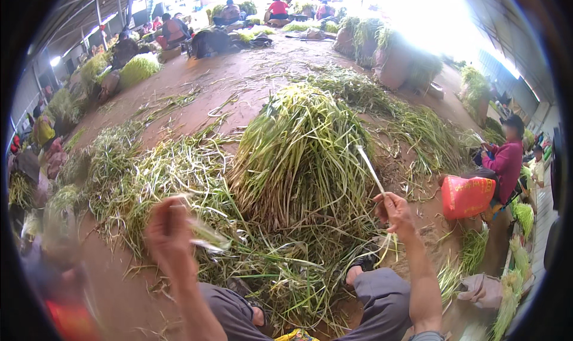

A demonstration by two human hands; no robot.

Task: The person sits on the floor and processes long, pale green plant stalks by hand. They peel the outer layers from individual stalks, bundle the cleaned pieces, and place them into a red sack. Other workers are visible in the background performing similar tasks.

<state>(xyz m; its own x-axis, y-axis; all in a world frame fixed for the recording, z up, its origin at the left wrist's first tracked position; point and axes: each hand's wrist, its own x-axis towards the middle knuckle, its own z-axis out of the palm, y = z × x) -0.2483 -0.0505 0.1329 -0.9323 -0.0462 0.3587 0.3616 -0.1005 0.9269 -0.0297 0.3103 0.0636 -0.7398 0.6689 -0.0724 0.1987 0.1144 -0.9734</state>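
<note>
My right hand (397, 215) grips a thin stalk (370, 168) of a leafy green, maybe a chive or scallion. Its whitish shaft points up and away, while green leaf hangs below my fingers. My left hand (169, 235) is raised on the other side, blurred by motion, with its fingers curled. Next to it is a streak of pale leaf (208, 238); whether the fingers hold it is unclear. Between and beyond my hands stands a large heap of long green stalks (300, 162). Loose leaf scraps (286, 274) cover the ground between my legs.
Discarded leaves (156, 175) spread leftward over the brown floor (188, 92). A seated person (506, 157) works at the right, by a red bag (468, 197). Bundled greens (474, 247) lie along that side. Tall filled sacks (394, 63) stand behind, and other people sit farther back.
</note>
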